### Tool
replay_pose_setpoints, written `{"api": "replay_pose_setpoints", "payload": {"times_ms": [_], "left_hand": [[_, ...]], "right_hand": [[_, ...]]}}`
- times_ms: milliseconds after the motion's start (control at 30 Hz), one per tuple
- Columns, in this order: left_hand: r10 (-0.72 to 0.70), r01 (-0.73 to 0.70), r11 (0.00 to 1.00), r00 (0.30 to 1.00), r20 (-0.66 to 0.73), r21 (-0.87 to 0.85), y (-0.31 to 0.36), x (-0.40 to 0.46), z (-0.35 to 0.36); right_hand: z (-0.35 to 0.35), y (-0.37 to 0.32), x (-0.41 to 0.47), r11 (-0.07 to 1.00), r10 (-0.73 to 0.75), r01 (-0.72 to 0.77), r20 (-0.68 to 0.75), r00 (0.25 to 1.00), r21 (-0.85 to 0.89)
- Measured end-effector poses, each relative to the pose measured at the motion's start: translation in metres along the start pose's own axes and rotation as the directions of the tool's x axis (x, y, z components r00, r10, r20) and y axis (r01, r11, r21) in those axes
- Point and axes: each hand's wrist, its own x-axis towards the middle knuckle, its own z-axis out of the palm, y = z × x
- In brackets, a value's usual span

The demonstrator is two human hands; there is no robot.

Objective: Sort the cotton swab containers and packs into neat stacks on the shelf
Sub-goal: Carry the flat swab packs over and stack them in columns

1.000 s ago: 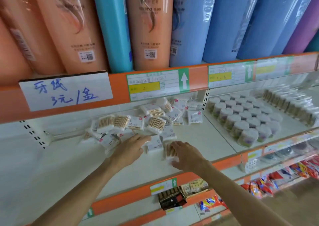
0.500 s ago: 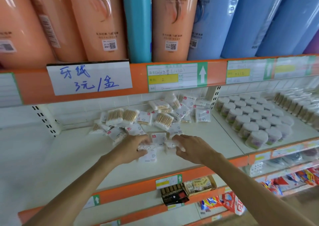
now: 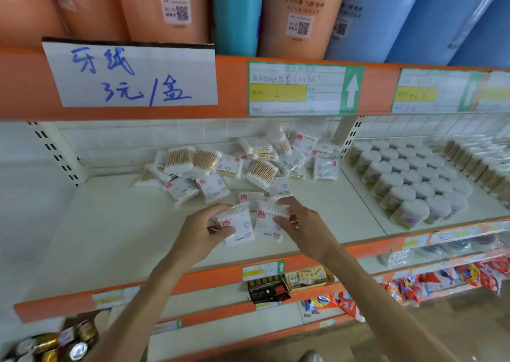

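- Two flat cotton swab packs sit at the front centre of the shelf (image 3: 110, 237), one in each hand. Left pack (image 3: 239, 227) at 9 o'clock of right pack (image 3: 267, 222); their inner edges look to touch or nearly so.
- Left hand (image 3: 201, 232): fingers curled round the left edge of its pack, thumb on top. Right hand (image 3: 300, 223): fingers pinching the right pack at its upper and right edge.
- Both packs appear slightly lifted or tilted off the shelf; cannot tell for sure.
- At 12 o'clock of the hands: loose heap of packs (image 3: 240, 165), mixed white-stem and wooden-stem, lying at all angles against the back wall. No stack visible there.
- At 3 o'clock, past the upright: round containers (image 3: 405, 179) stand in tidy rows, with a row of clear packs (image 3: 483, 162) beyond them.
- Progress, judged: early for the packs. The containers look sorted; nearly the whole heap is left, and only these two packs are in hand.
- Versus half a second back: hands were closer together, bunched over the packs; now the two packs are apart side by side and face-up. A second back, hands lay flatter on separate packs on the shelf.
- Outward: handwritten price sign (image 3: 129, 75) on the orange rail above, large bottles on the upper shelf.
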Motion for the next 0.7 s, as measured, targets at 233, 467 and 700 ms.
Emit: {"api": "replay_pose_setpoints", "payload": {"times_ms": [233,467,700], "left_hand": [[-0.035,0.037,0.997,0.999,0.028,-0.073,-0.006,-0.02,0.012],[-0.013,0.024,0.995,0.994,0.113,-0.094,0.01,-0.019,0.017],[-0.027,0.031,0.998,0.997,0.069,-0.058,0.022,-0.028,0.022]], "right_hand": [[0.001,0.004,-0.017,0.989,0.058,-0.059,0.008,0.998,0.133],[-0.007,0.014,-0.034,0.973,0.118,-0.102,-0.064,0.991,0.205],[-0.011,0.024,-0.03,0.977,0.065,-0.061,-0.017,0.998,0.205]]}}
